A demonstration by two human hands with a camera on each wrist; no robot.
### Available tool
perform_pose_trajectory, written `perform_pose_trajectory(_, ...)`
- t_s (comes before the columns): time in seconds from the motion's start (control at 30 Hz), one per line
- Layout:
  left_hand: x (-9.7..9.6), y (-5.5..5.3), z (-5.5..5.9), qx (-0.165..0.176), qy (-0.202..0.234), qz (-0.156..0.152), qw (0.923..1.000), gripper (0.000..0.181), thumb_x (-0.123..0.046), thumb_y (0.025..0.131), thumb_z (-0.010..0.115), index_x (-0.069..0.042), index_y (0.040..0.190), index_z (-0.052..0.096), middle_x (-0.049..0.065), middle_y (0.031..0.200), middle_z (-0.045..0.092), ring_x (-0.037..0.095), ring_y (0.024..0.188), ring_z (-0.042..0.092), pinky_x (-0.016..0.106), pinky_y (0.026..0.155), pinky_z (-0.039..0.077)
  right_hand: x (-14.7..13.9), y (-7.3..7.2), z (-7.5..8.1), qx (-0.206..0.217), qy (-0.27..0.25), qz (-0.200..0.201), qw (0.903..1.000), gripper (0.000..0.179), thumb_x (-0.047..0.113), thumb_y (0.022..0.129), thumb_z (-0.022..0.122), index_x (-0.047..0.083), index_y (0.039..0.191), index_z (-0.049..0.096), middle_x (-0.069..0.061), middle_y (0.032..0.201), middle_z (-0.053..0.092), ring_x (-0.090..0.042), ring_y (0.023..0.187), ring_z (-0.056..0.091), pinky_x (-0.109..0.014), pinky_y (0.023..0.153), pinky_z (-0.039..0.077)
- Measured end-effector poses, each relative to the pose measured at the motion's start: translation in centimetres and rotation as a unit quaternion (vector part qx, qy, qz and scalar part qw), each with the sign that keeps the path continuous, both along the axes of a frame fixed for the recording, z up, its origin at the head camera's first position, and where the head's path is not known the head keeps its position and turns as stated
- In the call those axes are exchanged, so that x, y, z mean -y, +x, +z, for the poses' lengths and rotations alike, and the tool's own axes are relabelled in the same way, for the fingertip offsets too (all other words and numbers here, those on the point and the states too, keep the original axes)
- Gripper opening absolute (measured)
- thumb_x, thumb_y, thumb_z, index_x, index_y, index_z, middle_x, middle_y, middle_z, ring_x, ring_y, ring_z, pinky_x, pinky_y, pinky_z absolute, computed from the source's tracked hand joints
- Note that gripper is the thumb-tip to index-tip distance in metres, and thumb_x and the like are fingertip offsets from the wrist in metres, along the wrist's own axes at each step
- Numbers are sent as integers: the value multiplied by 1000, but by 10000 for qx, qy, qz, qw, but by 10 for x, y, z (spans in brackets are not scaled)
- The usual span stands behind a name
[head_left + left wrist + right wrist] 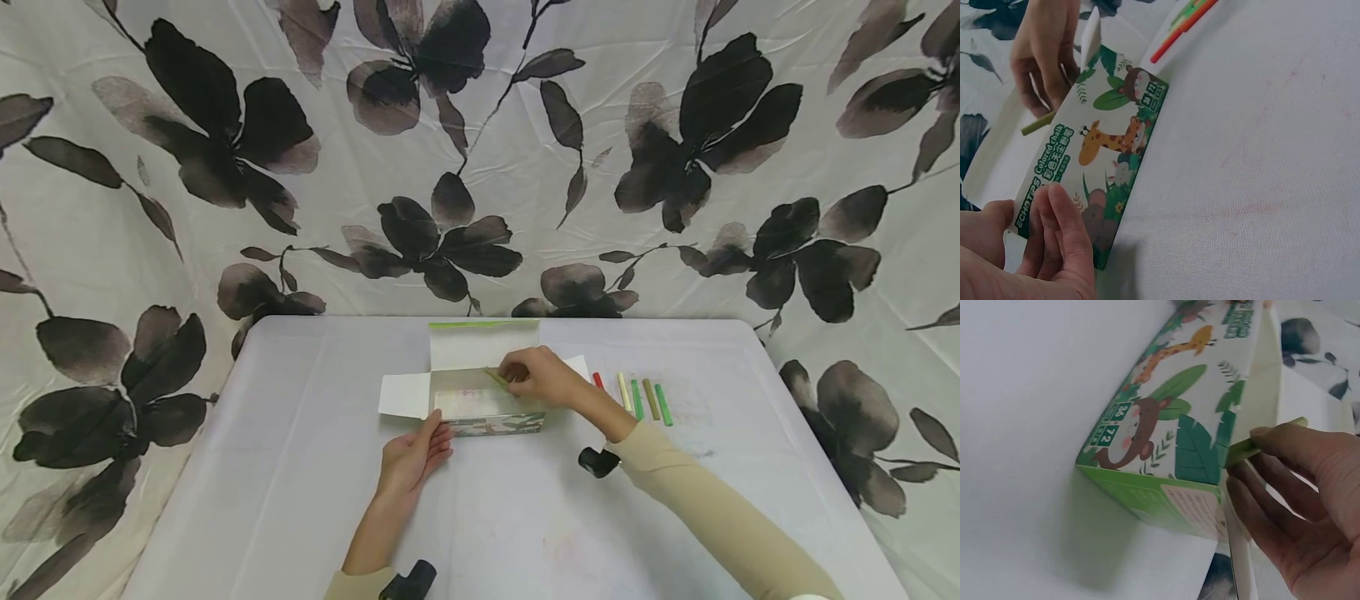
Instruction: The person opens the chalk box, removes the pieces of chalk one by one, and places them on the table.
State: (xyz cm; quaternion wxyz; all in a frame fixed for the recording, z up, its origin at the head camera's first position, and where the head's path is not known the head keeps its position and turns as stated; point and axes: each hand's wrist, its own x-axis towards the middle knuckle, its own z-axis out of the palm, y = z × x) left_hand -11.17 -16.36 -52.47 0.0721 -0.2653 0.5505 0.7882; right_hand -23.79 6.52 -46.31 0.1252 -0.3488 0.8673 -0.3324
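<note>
An open cardboard box of colored chalk, printed with a giraffe and other animals, stands on the table with its lid flap raised at the back. My left hand grips its front left corner, thumb at the rim and fingers along the printed front. Over the box's opening, my right hand pinches an olive-green chalk stick between thumb and fingers. The stick's other end pokes out past the fingertips in the right wrist view. Most of the box's inside is hidden in both wrist views.
Several chalk sticks lie in a row right of the box: a red one, a pale yellow one, an olive one and green ones. White side flaps stick out from the box. A floral cloth hangs behind the white table.
</note>
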Motion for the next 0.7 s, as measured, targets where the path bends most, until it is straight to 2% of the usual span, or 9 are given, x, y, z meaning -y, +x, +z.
perform_pose_trajectory(0.23,0,0,0,-10,-17,-17,10000,51,-35,97,73,12,115,65,7,93,74,15,87,72,22,80,61,-18,1,9,530,-698,-617,9942,20,4,88,81,0,106,74,-7,94,74,-20,87,71,-32,81,60)
perform_pose_trajectory(0.43,0,0,-1,-46,-69,-1,10000,51,-36,98,73,12,115,66,8,92,75,15,85,72,23,80,61,-40,4,13,936,-1190,-809,9852,24,10,90,80,0,110,73,-9,99,74,-22,94,71,-33,86,60)
perform_pose_trajectory(0.7,-1,-1,-2,-69,-76,20,9999,50,-35,97,74,12,113,67,9,92,75,16,84,72,23,79,62,-66,9,18,1477,-1279,-1318,9718,32,15,91,80,1,118,71,-12,106,75,-23,98,72,-30,84,60)
